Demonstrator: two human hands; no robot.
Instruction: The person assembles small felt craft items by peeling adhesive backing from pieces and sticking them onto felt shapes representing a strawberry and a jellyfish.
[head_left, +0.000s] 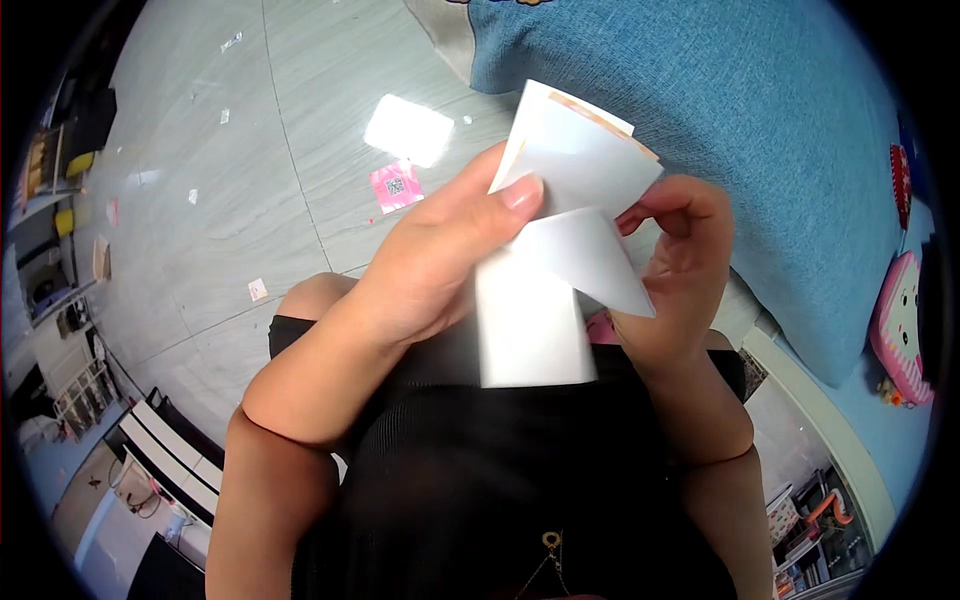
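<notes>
My left hand (450, 240) grips a small stack of white paper sheets (581, 150), its thumb pressed on top near the lower left edge. A thin coloured edge shows between the sheets. From under the thumb a white paper flap (592, 251) curls out to the right, and a longer white strip (532, 322) hangs down over the black clothing; both are partly blurred. My right hand (675, 240) is at the right edge of the papers, fingers bent. Its fingertips are partly hidden behind the stack, so whether they pinch a sheet is unclear.
On the grey tiled floor (210, 187) lie a pink square card with a printed code (396, 186), a bright white rectangle (409, 130) and small paper scraps (257, 289). A blue fabric cover (712, 135) fills the upper right. A pink-edged cartoon pouch (900, 330) lies at far right.
</notes>
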